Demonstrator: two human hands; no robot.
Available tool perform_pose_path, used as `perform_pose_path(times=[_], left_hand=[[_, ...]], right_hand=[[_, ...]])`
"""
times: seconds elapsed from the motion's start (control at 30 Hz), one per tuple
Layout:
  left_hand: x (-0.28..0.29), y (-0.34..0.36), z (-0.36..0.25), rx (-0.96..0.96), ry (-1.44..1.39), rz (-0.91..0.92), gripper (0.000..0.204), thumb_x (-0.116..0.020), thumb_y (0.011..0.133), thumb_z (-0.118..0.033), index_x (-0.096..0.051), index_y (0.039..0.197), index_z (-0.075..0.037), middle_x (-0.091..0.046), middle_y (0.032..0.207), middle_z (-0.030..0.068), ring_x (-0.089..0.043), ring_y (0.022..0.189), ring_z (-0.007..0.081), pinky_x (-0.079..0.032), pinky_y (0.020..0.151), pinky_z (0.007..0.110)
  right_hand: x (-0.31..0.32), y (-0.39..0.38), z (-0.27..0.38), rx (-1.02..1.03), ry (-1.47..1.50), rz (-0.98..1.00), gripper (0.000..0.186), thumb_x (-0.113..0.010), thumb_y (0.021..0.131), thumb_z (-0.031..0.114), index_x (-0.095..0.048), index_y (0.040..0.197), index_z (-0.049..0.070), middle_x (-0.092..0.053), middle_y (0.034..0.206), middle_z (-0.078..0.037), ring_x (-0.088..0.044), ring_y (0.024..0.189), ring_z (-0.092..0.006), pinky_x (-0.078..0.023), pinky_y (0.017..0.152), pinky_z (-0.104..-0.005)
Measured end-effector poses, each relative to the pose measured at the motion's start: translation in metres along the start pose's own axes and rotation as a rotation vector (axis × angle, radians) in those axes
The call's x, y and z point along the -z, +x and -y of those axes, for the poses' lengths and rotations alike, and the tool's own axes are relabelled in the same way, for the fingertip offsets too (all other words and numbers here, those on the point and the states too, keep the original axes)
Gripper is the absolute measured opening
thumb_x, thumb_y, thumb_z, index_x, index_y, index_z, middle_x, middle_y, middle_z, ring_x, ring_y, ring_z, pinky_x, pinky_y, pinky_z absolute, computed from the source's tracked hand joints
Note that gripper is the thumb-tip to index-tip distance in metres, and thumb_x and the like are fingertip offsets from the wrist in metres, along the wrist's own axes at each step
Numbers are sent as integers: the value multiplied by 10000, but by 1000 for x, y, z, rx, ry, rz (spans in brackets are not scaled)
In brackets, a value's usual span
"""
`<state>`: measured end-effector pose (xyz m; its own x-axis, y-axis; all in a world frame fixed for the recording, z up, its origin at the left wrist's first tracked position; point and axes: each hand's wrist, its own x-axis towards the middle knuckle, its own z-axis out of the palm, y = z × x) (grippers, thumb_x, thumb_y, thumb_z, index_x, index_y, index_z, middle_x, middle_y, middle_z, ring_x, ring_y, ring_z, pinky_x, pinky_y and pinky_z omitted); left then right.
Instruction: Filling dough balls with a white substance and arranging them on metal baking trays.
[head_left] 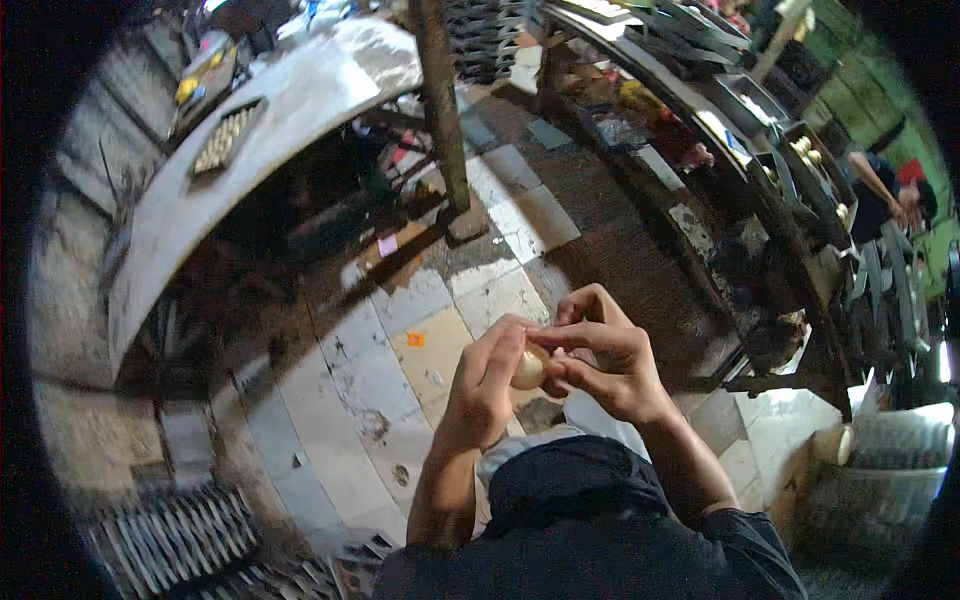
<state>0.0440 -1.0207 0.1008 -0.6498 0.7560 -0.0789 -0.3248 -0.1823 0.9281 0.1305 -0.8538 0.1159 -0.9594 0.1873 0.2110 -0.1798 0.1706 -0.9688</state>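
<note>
In front of my chest, between both hands, is a small, pale, rounded piece that looks like a dough ball (530, 371). My left hand (484, 383) closes round its left side, with thumb and fingers at its upper edge. From the right, my right hand (618, 366) pinches at the ball with its thumb and fingertips, the fingers bent. The hands meet at the top of the ball, and part of it is hidden behind the fingers.
A long pale table (290, 95) at the left bears a tray of small pale pieces (226, 138). A wooden post (441, 110) stands ahead. Racks with dark trays (790, 170) line the right, where another person (880, 190) works. Clear plastic tubs (890, 480) stand low right.
</note>
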Motion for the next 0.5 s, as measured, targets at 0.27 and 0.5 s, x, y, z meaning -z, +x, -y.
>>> perform_pose_path(times=[0.27,0.5], left_hand=[[22,-35,2,-572,843,-71,228,-498,1051,-232,-559,1023,-14,-606,942,162,-576,942,385,-402,882,493],[-48,-27,14,-842,964,-219,194,-449,1020,-71,-627,1073,-13,-699,1122,137,-628,1100,302,-361,987,448]], right_hand=[[-68,-15,-6,-320,646,-123,552,-735,934,163,-449,1383,18,-551,1301,-111,-565,1166,-194,-447,1044,-344],[-62,-71,10,-348,832,-319,458,-600,1046,269,-524,1375,-39,-637,1267,-110,-616,1153,-180,-487,1014,-321]])
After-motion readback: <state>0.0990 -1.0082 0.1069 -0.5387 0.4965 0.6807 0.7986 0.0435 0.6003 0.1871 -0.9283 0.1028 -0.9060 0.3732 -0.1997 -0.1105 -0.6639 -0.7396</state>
